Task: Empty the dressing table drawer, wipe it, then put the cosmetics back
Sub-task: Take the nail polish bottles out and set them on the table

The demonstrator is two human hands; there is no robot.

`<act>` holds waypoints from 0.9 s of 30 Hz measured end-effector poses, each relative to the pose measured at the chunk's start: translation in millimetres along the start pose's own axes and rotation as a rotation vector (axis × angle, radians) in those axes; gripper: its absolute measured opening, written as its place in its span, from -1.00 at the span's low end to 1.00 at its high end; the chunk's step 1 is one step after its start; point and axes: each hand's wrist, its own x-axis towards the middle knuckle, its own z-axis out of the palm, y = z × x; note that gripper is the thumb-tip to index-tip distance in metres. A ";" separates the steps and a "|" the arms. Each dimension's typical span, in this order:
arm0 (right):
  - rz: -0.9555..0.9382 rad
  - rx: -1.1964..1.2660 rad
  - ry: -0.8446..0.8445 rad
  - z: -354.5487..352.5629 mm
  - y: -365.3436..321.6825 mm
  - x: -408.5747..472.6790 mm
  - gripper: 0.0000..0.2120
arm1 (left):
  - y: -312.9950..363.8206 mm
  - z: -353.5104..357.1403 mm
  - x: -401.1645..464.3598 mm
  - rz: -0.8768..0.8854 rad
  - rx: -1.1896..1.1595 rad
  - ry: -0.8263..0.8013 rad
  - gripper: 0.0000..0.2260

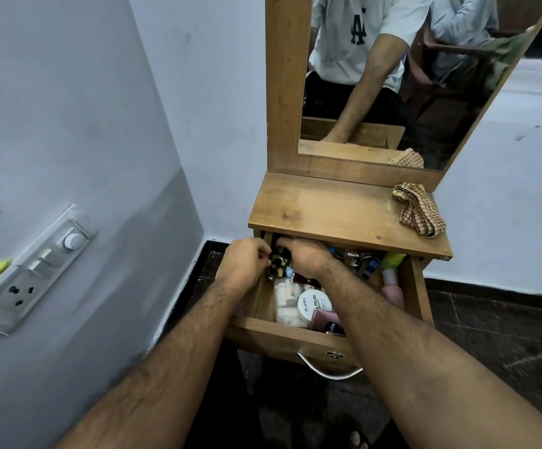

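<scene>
The wooden drawer (282, 337) of the dressing table stands pulled out and is full of cosmetics. Both hands reach into its back left corner. My left hand (247, 264) curls its fingers round a cluster of small dark bottles (277, 268). My right hand (302, 254) is curled over the same bottles from the right; what its fingers hold is hidden. Nearer the front lie a white round tub (315, 304), a pink box (326, 320) and pale tubes (287, 303). A green-capped pink bottle (391, 270) lies along the right side.
A checked cloth (420, 210) lies crumpled on the table top (327, 209) at the right. A mirror (392, 76) rises behind it. A white wall with a switch panel (36, 270) stands at the left. The floor is dark tile.
</scene>
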 end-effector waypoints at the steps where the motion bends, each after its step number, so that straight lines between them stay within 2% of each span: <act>1: -0.013 -0.018 0.000 -0.5 0.4 0.1 -0.41 | 0.0 -0.2 -1.1 0.008 0.011 -0.008 -0.81; 5: 0.001 0.003 0.032 3.2 5.6 -4.2 -0.52 | 1.3 1.8 -7.0 0.048 0.064 -0.064 -0.75; 11: 0.060 0.279 0.241 14.1 13.2 -15.5 -0.77 | 12.3 3.1 -12.7 0.126 0.263 -0.121 -0.58; 16: 0.131 0.433 0.335 16.6 19.5 -35.2 -0.84 | 25.6 8.9 -19.6 0.180 0.526 -0.124 -0.81; 19: 0.146 0.490 0.367 16.5 20.4 -48.2 -0.87 | 33.5 9.3 -22.2 0.176 0.614 -0.104 -0.86; 22: 0.206 0.541 0.414 14.4 24.1 -57.3 -0.89 | 34.7 9.6 -21.7 0.178 0.632 -0.062 -0.84; 27: 0.299 0.634 0.448 8.4 28.8 -67.6 -0.91 | 34.3 10.8 -20.2 0.179 0.468 0.011 -0.81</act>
